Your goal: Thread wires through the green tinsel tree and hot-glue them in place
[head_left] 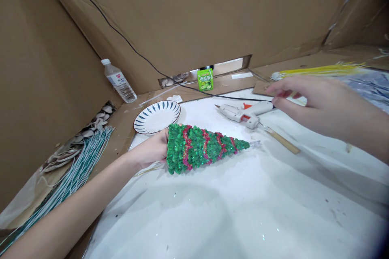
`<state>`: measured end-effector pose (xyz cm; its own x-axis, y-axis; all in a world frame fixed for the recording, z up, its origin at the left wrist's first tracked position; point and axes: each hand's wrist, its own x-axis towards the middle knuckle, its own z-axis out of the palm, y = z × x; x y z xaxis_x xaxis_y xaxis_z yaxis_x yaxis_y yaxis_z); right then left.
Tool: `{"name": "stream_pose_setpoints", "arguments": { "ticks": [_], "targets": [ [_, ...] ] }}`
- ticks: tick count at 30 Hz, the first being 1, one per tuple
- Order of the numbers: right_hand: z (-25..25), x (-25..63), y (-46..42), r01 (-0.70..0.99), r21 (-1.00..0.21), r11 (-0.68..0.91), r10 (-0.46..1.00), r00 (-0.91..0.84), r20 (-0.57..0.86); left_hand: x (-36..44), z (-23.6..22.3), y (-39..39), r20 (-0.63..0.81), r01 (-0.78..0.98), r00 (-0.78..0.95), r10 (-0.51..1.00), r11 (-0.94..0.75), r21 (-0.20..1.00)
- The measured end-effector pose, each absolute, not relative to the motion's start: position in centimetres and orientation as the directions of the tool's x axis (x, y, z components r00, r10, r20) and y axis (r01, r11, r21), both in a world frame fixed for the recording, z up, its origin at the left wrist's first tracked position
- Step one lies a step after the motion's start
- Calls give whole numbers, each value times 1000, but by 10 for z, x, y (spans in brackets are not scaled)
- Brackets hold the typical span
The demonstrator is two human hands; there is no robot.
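Observation:
A small green tinsel Christmas tree (206,147) with wavy red garlands lies on its side in front of me, tip to the right. A silvery piece (255,144) sits at its tip. My left hand (154,148) grips the tree at its wide base, and the fingers are mostly hidden behind it. My right hand (316,105) hovers at the right with fingers loosely curved and apart. Its fingertips are close to the handle end of a white hot glue gun (243,114), which lies on the table with its nozzle to the left. An amber glue stick (284,141) trails from the gun's rear.
Behind the tree sits a patterned oval plate (157,118). A water bottle (119,81) and a green carton (206,79) stand by the cardboard wall (194,16). A black cord (130,44) hangs across. Green-white stems (82,174) lie left, yellow stems (316,70) right.

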<state>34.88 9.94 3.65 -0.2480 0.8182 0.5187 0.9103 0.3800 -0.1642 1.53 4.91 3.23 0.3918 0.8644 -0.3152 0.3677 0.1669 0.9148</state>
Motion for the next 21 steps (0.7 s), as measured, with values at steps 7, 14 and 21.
{"name": "stream_pose_setpoints", "arguments": {
  "ticks": [7,14,21],
  "targets": [
    [39,347,97,911,-172,376,826,-245,508,16,33,48,-319,387,413,853,152,909],
    [40,347,96,912,-186,367,832,-232,503,14,31,50,-315,387,432,845,142,911],
    [41,348,96,918,-169,357,847,-243,472,15,32,48,-300,396,415,859,127,910]
  ]
}}
